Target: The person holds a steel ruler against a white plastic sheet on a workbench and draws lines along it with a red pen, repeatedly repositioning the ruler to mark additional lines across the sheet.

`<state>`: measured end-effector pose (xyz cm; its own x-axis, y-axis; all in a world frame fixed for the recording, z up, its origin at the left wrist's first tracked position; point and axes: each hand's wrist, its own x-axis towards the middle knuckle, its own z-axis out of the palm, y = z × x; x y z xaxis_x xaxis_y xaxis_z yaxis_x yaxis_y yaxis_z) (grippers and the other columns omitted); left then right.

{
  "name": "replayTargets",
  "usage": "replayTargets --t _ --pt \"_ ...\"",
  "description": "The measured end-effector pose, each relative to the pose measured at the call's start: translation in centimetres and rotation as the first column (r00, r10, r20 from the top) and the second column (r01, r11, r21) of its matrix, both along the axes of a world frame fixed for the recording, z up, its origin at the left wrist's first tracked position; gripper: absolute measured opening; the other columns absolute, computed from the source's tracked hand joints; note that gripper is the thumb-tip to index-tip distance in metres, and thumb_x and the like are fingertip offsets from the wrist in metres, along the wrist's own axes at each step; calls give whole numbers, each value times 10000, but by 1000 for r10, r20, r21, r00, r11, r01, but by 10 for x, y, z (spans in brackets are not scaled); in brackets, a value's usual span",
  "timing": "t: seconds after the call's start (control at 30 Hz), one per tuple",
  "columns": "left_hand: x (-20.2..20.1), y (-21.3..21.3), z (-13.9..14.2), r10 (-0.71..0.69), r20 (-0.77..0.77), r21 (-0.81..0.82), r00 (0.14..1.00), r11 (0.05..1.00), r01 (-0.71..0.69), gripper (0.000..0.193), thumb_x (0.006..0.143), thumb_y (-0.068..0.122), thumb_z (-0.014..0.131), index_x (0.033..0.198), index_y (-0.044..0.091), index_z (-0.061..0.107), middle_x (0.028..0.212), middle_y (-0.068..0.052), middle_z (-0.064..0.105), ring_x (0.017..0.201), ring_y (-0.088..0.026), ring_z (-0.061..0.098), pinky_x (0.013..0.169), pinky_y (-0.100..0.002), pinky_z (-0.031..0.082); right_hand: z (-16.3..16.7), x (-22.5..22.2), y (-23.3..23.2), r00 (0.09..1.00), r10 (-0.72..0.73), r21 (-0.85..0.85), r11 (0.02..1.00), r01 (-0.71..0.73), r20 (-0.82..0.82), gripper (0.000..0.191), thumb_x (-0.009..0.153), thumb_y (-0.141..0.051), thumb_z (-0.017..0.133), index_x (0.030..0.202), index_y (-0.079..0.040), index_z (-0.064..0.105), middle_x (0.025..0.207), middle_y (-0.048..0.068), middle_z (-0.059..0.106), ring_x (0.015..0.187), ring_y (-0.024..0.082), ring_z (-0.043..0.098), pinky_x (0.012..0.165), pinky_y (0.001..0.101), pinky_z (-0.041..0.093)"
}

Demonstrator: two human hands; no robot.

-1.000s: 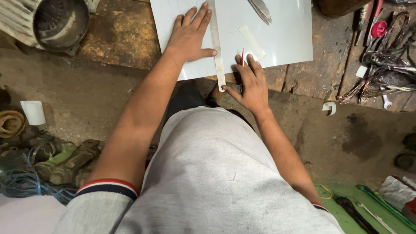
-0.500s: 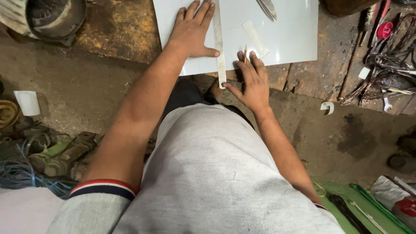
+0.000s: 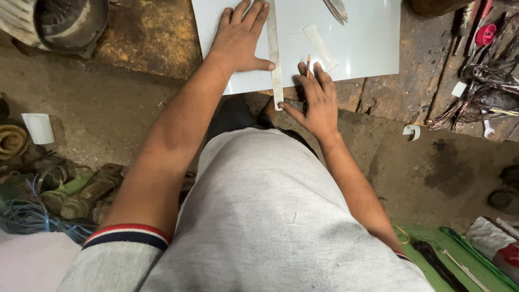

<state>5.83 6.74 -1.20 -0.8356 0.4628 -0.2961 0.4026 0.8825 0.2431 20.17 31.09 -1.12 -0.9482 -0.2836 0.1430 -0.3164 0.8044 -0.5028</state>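
A long, narrow steel ruler lies on a white glossy sheet, its lower end jutting past the sheet's near edge. The left hand presses flat beside it, fingers spread, thumb touching the ruler. The right hand pinches a pencil just right of the ruler, thumb at the ruler's end.

The white sheet and steel ruler run off the top edge.
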Motion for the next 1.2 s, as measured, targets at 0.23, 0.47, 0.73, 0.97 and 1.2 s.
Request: replayTargets --t 0.23,0.47,0.73,0.97,1.2 --pt "0 2 -3 2 -19 -11 1000 1000 -2 1349 676 748 811 1633 27 192 1699 -139 158 1551 -353 100 1234 -608 122 -1 0 1 1000 1 17 1000 -1 30 718 901 -568 797 1385 -73 608 1555 148 538 1528 385 328 1229 581 269" --pt "0 2 -2 5 1 -14 1000 1000 -5 1354 673 745 814 1641 35 188 1703 -131 159 1554 -352 98 1239 -605 122 -5 1 2 1000 6 28 1000 -6 2 750 894 -595 794 1396 -72 604 1573 159 529 1539 381 324 1239 574 269" --pt "1 3 2 6 -11 -7 1000 1000 -6 1365 658 749 825 1632 28 196 1694 -150 171 1547 -356 112 1225 -609 134 -6 2 1 1000 -3 49 999 3 -7 770 881 -628 787 1380 -68 610 1562 154 541 1531 381 338 1233 576 280" --pt "0 4 2 -10 -30 -7 999 1000 10 1364 655 740 831 1628 5 219 1680 -171 200 1536 -372 131 1217 -600 162 -4 2 1 1000 -10 35 999 11 -19 769 872 -614 798 1367 -54 620 1507 176 566 1505 400 368 1216 577 297" --pt "-2 4 -1 -15 -41 -32 999 999 14 1369 654 752 816 1625 0 212 1682 -175 185 1529 -374 139 1205 -589 190 21 -4 5 995 -73 -96 993 66 -71 417 984 -398 730 1279 -106 682 1282 137 736 1345 345 558 1129 506 439"
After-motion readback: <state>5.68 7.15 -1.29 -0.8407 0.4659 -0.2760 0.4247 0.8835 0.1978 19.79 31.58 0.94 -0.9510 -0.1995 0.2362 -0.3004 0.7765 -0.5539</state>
